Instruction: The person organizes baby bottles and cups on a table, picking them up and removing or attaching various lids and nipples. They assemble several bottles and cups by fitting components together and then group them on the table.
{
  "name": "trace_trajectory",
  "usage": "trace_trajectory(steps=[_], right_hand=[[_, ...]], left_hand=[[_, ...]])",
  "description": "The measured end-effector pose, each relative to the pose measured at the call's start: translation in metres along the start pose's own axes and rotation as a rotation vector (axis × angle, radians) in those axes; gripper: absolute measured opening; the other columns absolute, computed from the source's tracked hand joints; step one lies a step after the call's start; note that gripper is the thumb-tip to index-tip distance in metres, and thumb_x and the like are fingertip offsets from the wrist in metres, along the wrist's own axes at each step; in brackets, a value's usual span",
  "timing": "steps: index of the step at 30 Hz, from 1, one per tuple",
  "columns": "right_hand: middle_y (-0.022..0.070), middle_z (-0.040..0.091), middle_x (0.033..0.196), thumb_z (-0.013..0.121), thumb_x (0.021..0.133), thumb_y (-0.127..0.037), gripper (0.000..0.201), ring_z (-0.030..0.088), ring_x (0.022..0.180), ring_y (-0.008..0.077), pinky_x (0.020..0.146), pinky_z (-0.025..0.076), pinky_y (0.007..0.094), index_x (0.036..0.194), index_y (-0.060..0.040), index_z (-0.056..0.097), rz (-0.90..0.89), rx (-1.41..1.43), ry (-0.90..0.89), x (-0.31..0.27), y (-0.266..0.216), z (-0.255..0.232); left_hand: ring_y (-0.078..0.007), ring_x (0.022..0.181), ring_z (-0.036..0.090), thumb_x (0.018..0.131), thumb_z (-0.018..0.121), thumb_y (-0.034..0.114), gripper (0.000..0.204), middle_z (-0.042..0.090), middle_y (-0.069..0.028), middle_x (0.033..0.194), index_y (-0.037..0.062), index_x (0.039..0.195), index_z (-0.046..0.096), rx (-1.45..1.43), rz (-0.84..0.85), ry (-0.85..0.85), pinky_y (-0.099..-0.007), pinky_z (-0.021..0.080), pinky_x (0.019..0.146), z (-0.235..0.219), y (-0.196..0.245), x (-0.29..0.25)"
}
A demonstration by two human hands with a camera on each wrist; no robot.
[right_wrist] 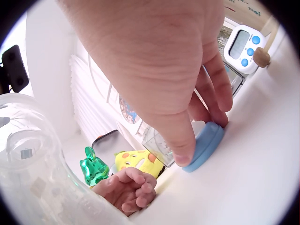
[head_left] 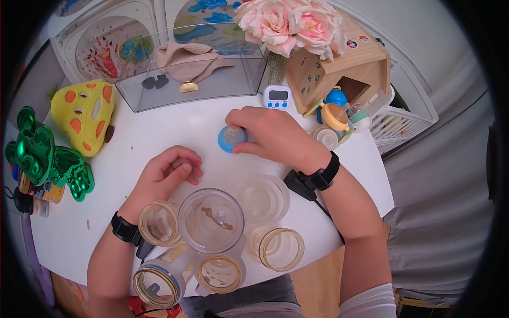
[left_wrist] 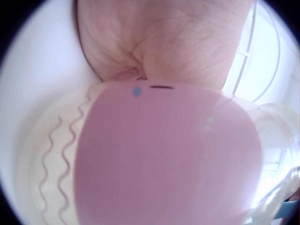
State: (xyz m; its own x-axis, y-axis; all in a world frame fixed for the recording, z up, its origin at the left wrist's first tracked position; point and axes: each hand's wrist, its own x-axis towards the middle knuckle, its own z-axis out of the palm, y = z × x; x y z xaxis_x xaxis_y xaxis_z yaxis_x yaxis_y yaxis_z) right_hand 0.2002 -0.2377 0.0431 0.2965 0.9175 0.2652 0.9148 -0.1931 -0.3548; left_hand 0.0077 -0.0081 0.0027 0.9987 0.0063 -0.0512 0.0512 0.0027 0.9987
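Observation:
On the white table, a baby bottle nipple with a blue collar ring (head_left: 227,145) stands with its clear teat upward. My right hand (head_left: 273,135) pinches it between thumb and fingers; in the right wrist view the thumb (right_wrist: 182,149) presses one side of the blue ring (right_wrist: 206,146). My left hand (head_left: 165,174) holds nothing, its fingers loosely curled, behind the jars. Nearest to it are a clear glass jar (head_left: 146,222) and a large clear cup (head_left: 193,241) with a brown mark. The left wrist view shows mostly the wrist (left_wrist: 159,42) and a pink surface (left_wrist: 168,154).
More clear jars (head_left: 299,249) stand at the near edge. A yellow plush (head_left: 79,119) and a shiny green figure (head_left: 40,151) sit left. Behind are a clear box (head_left: 212,87), a white timer (head_left: 277,97), pink flowers (head_left: 273,24) and a wooden house (head_left: 339,63).

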Motion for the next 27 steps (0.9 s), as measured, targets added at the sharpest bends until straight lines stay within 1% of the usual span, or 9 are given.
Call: trace_trajectory(steps=[7,10,12,16,18,19,21,24,27], right_hand=[[0.0072,0.072,0.108,0.087,0.083,-0.018,0.041,0.070,0.100,0.0328,0.082,0.056,0.0424,0.116,-0.0111,0.064,0.010,0.009,-0.001,-0.0015,-0.0002,-0.0006],[0.0072,0.074,0.105,0.086,0.083,-0.017,0.035,0.071,0.097,0.0330,0.082,0.056,0.0424,0.114,-0.0115,0.069,0.003,0.018,0.002,-0.0017,0.0011,0.0014],[0.0068,0.076,0.099,0.085,0.084,-0.016,0.029,0.073,0.094,0.0316,0.080,0.057,0.0417,0.110,-0.0125,0.072,-0.074,-0.026,0.032,-0.0015,0.0043,0.0051],[0.0062,0.076,0.093,0.086,0.083,-0.019,0.028,0.074,0.090,0.0302,0.077,0.057,0.0413,0.108,-0.0137,0.073,-0.001,-0.090,-0.012,-0.0026,-0.0001,0.0015],[0.0091,0.076,0.083,0.085,0.083,-0.026,0.026,0.074,0.081,0.0320,0.070,0.056,0.0434,0.105,-0.0148,0.075,-0.018,-0.073,0.039,-0.0017,0.0038,0.0030],[0.0091,0.076,0.083,0.085,0.083,-0.026,0.026,0.074,0.081,0.0320,0.070,0.056,0.0434,0.105,-0.0148,0.075,-0.019,-0.073,0.039,-0.0012,0.0035,0.0020],[0.0090,0.075,0.082,0.086,0.082,-0.028,0.027,0.074,0.080,0.0314,0.069,0.056,0.0438,0.104,-0.0148,0.076,0.060,-0.081,0.017,-0.0005,0.0026,-0.0010],[0.0072,0.075,0.087,0.088,0.082,-0.025,0.031,0.074,0.084,0.0304,0.074,0.056,0.0420,0.106,-0.0135,0.073,0.006,-0.125,-0.014,-0.0016,0.0048,-0.0009],[0.0076,0.075,0.089,0.087,0.083,-0.025,0.030,0.074,0.087,0.0307,0.074,0.056,0.0423,0.107,-0.0132,0.073,-0.010,-0.117,-0.026,-0.0015,0.0032,-0.0025]], left_hand=[[-0.0145,0.105,0.065,0.112,0.055,0.013,0.017,0.067,-0.0054,0.111,0.0018,0.121,0.064,-0.001,0.001,0.006,-0.0320,0.054,0.093,0.0007,-0.0001,0.0001],[-0.0143,0.105,0.065,0.112,0.055,0.012,0.017,0.067,-0.0055,0.110,0.0018,0.121,0.064,0.004,-0.002,0.008,-0.0320,0.054,0.093,0.0017,0.0017,-0.0003],[-0.0142,0.105,0.065,0.112,0.055,0.012,0.017,0.067,-0.0055,0.110,0.0018,0.121,0.064,0.008,-0.003,0.009,-0.0320,0.054,0.093,0.0019,0.0018,0.0002],[-0.0143,0.105,0.065,0.112,0.055,0.012,0.017,0.067,-0.0054,0.110,0.0019,0.121,0.064,0.002,-0.005,0.015,-0.0320,0.054,0.093,0.0021,0.0017,-0.0001],[-0.0141,0.105,0.066,0.112,0.056,0.013,0.018,0.067,-0.0053,0.111,0.0010,0.122,0.064,-0.009,0.001,0.011,-0.0319,0.055,0.094,0.0013,0.0002,0.0001],[-0.0138,0.105,0.067,0.112,0.057,0.013,0.018,0.068,-0.0053,0.112,0.0001,0.123,0.064,-0.021,0.008,0.009,-0.0318,0.056,0.094,0.0006,-0.0006,0.0002],[-0.0138,0.105,0.067,0.112,0.057,0.013,0.018,0.068,-0.0053,0.112,0.0002,0.123,0.064,-0.014,0.010,0.002,-0.0319,0.056,0.094,-0.0008,-0.0015,0.0006],[-0.0141,0.105,0.066,0.112,0.056,0.013,0.018,0.067,-0.0052,0.111,0.0010,0.122,0.064,0.001,0.004,0.001,-0.0320,0.055,0.093,-0.0002,0.0008,-0.0004],[-0.0142,0.105,0.065,0.112,0.055,0.012,0.017,0.066,-0.0051,0.110,0.0018,0.121,0.065,0.000,0.003,0.005,-0.0321,0.054,0.093,0.0017,0.0004,0.0003]])
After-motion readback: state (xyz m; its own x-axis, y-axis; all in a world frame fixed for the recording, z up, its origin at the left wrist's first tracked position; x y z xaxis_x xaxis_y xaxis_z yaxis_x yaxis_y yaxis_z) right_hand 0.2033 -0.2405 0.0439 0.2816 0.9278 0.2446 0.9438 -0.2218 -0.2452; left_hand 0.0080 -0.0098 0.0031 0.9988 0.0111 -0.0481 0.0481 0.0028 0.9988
